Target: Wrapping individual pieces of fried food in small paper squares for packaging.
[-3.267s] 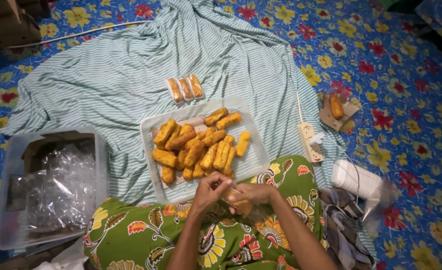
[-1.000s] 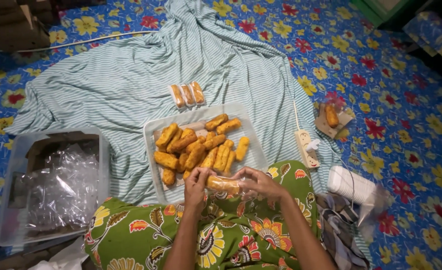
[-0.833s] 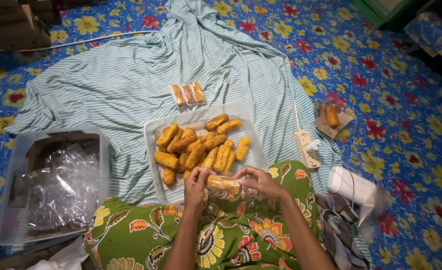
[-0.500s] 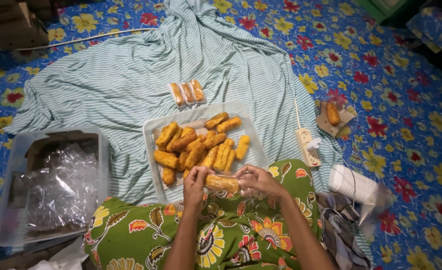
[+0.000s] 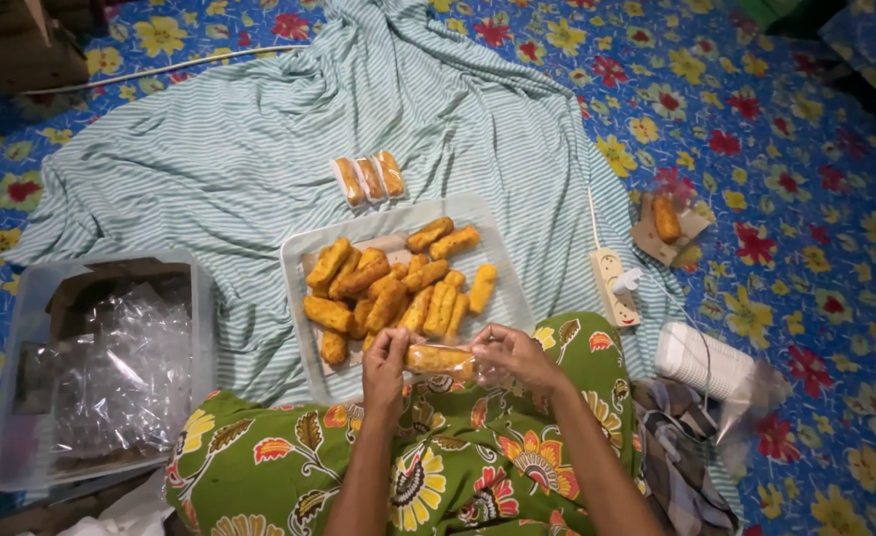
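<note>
Left hand and right hand pinch ends of fried roll in clear wrapper, held level over green floral lap. Just beyond: clear tray piled with fried rolls. Three wrapped rolls on striped cloth. Plastic bin of clear wrappers at left. Power strip at right.

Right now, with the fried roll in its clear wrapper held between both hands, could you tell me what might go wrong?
The fried roll hangs between the left hand and right hand, gripped only at the wrapper's ends; a slipped end could drop it on the lap. The hands hover at the near rim of the tray, whose heaped rolls could get knocked. The power strip lies close to the right elbow.
</note>
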